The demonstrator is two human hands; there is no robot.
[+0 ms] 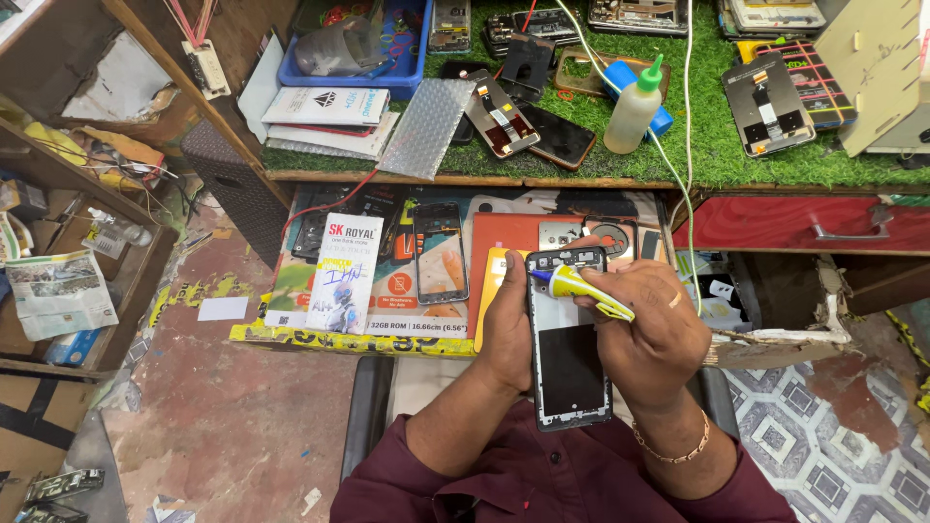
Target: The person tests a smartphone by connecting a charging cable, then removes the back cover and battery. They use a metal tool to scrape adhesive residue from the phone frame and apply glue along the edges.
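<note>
While my left hand (509, 324) wraps around the left long edge of the opened phone frame (569, 339), holding it upright above my lap just near of the open drawer, my right hand (644, 329) pinches the small yellow glue tube (581, 288) with its blue nozzle lying at the frame's upper left corner, close under the camera cut-outs. As I judge it, the step is laying adhesive along the frame's rim, and it would go best with a light, even squeeze and the nozzle kept on the narrow border, away from the dark panel lower down and from the camera openings. Steadying the heel of the right hand on the frame's right edge should keep the line from wandering. Holding the frame level seems wise, so nothing runs inward. Room is tight on the far side: the drawer (291, 334) holds phone parts and a white box (346, 273) just beyond the frame's top, and the green mat (717, 145) of the bench sits farther off with a squeeze bottle (635, 108) and a hanging white cable (688, 223) to the right. Open space lies near me, over my lap, and to the left above the reddish floor (232, 416).
</note>
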